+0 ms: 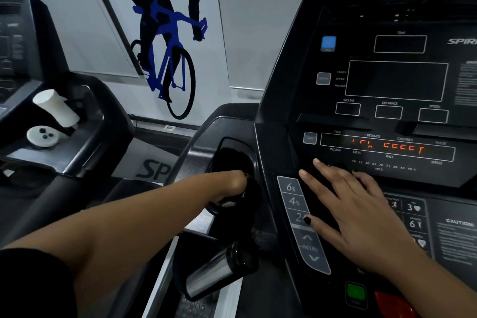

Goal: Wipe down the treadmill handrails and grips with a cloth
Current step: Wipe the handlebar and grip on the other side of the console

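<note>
I face a black treadmill console [387,80] with a red lit readout. My right hand [353,209] lies flat on the panel beside the incline buttons [294,201], fingers spread; the patch under it is black and may be a dark cloth, but I cannot tell. My left hand [232,186] is curled down into the cup holder pocket [232,152] left of the console, its fingers hidden among something black. Below it, a chrome pulse grip [214,273] on the handrail slants toward me.
A second treadmill [77,116] stands on the left, with a white bottle [55,108] and a white controller [42,135] in its tray and a dark handrail [46,206] running toward me. Green [356,292] and red [397,304] buttons sit near my right wrist. A cyclist mural [167,46] covers the wall.
</note>
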The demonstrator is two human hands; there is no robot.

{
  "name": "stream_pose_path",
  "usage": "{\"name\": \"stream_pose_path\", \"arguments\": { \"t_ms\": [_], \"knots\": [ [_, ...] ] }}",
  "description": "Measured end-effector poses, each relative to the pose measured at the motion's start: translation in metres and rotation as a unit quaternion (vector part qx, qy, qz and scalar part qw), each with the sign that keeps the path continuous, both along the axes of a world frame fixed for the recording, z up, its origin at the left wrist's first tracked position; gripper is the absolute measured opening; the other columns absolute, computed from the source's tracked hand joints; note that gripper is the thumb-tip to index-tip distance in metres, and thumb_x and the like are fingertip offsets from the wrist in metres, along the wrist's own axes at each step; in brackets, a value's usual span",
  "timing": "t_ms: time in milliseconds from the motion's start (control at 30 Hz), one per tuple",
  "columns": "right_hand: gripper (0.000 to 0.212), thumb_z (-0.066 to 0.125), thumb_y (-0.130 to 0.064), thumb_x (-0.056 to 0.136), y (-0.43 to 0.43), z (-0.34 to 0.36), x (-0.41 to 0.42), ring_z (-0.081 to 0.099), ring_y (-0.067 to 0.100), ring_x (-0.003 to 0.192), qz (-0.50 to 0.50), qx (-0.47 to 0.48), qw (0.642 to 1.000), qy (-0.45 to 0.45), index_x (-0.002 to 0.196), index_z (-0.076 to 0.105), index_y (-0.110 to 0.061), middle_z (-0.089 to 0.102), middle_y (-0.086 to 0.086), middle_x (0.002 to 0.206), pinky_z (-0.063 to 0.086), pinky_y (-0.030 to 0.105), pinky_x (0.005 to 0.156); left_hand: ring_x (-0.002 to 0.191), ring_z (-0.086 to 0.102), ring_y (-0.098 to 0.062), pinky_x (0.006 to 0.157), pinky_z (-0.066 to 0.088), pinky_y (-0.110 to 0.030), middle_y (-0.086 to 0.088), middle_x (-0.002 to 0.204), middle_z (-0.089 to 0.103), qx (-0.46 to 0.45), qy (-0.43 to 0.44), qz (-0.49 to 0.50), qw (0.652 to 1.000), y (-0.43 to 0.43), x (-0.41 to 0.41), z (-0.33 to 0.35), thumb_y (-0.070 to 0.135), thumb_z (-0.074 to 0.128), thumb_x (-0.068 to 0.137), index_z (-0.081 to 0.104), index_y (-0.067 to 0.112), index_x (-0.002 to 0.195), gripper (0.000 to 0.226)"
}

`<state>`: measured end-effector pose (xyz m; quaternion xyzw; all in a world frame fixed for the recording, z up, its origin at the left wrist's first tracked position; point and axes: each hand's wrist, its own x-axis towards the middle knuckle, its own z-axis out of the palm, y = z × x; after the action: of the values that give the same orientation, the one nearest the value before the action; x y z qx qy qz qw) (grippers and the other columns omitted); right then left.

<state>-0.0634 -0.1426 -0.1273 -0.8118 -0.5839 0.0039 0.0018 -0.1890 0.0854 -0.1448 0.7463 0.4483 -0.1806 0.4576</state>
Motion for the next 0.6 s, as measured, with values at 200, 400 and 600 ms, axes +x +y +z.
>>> {"name": "stream_pose_path", "arguments": {
  "t_ms": [200, 400, 600],
  "knots": [
    [0.070, 0.019, -0.066, 0.094, 0.002, 0.001, -0.001, 0.037, 0.021, 0.138, -0.003, -0.005, 1.000, -0.010, 0.155, 0.010, -0.033, 0.023, 0.001, 0.159, 0.030, 0.049, 0.110, 0.031, 0.048, -0.018, 0.035, 0.043, -0.019, -0.005, 0.041, 0.050, -0.178, -0.220, 0.331, 0.900, -0.005, 0.021, -0.019, 0.022, 0.035, 0.099, 0.053, 0.014, 0.041, 0.062],
    [0.070, 0.024, -0.064, 0.093, 0.002, 0.000, -0.001, 0.037, 0.020, 0.138, -0.005, -0.002, 1.000, -0.012, 0.155, 0.011, -0.033, 0.025, 0.001, 0.159, 0.030, 0.049, 0.109, 0.052, 0.063, -0.019, 0.053, 0.052, -0.019, -0.009, 0.065, 0.064, -0.172, -0.273, 0.385, 0.865, -0.002, 0.037, -0.040, 0.031, 0.040, 0.099, 0.063, 0.005, 0.087, 0.037],
    [0.070, 0.023, -0.064, 0.093, 0.001, 0.000, -0.001, 0.038, 0.021, 0.138, -0.004, 0.000, 1.000, -0.020, 0.155, 0.013, -0.032, 0.026, 0.002, 0.158, 0.031, 0.049, 0.109, 0.111, 0.053, -0.026, 0.092, 0.039, -0.027, -0.012, 0.123, 0.054, -0.022, -0.197, 0.170, 0.965, -0.009, 0.016, -0.047, 0.029, 0.032, 0.105, 0.047, 0.006, 0.131, 0.037]
  ]
}}
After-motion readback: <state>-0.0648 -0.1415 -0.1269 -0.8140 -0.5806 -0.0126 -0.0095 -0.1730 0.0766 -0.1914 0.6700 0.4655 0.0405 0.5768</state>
